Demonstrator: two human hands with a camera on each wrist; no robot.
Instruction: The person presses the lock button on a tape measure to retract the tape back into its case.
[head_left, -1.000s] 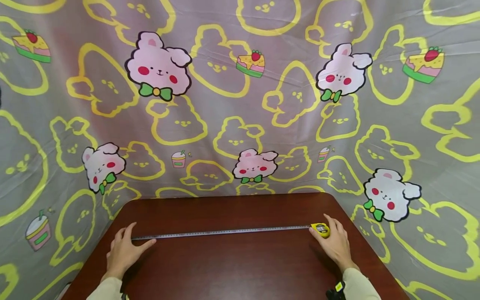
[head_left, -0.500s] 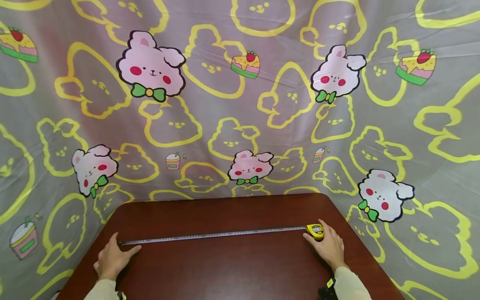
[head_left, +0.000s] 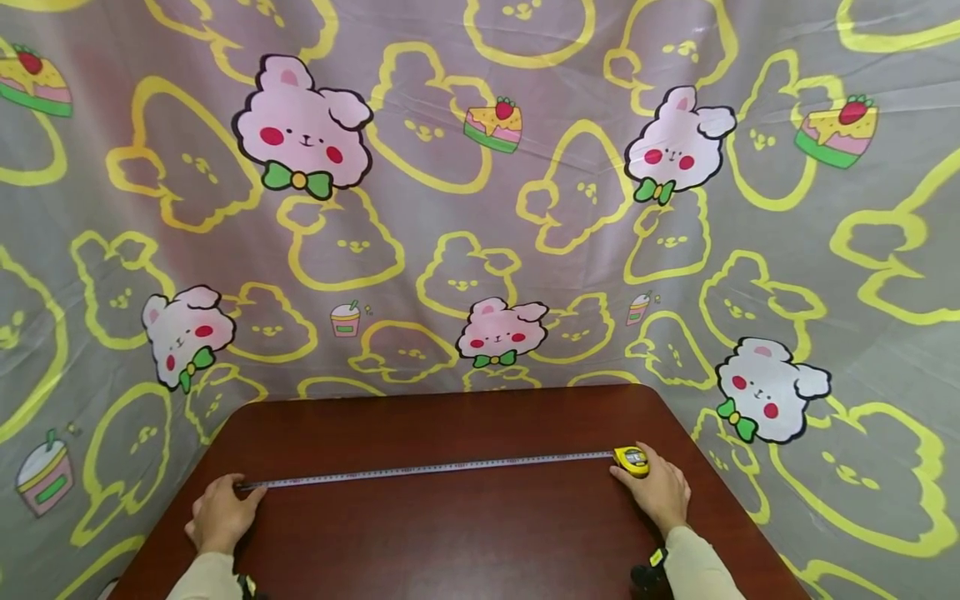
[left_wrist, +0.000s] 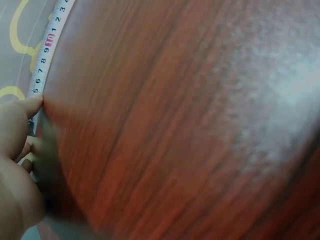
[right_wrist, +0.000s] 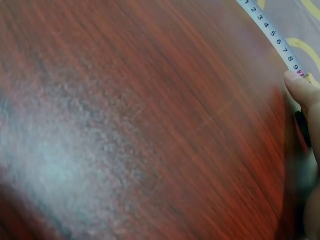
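A tape measure with a yellow case (head_left: 632, 461) has its pale blade (head_left: 435, 468) drawn out straight across the brown table. My left hand (head_left: 221, 515) pinches the blade's free end at the left. In the left wrist view the thumb (left_wrist: 33, 105) lies at the edge of the blade (left_wrist: 42, 65), just below the 5 mark; the fingers behind are partly hidden. At the right, my right hand (head_left: 660, 492) holds the yellow case between thumb and fingers. The right wrist view shows that thumb (right_wrist: 300, 89) beside the blade (right_wrist: 272, 36), where it meets the mostly hidden case.
The brown table (head_left: 450, 542) has a glossy wood-grain top with rounded far corners. A grey curtain (head_left: 555, 275) printed with yellow outlines and white rabbits hangs behind it and along both sides.
The left thumb and fingers, spread apart around the tape's free end before, have come together on it. The right hand keeps its hold on the case. The head view has shifted slightly.
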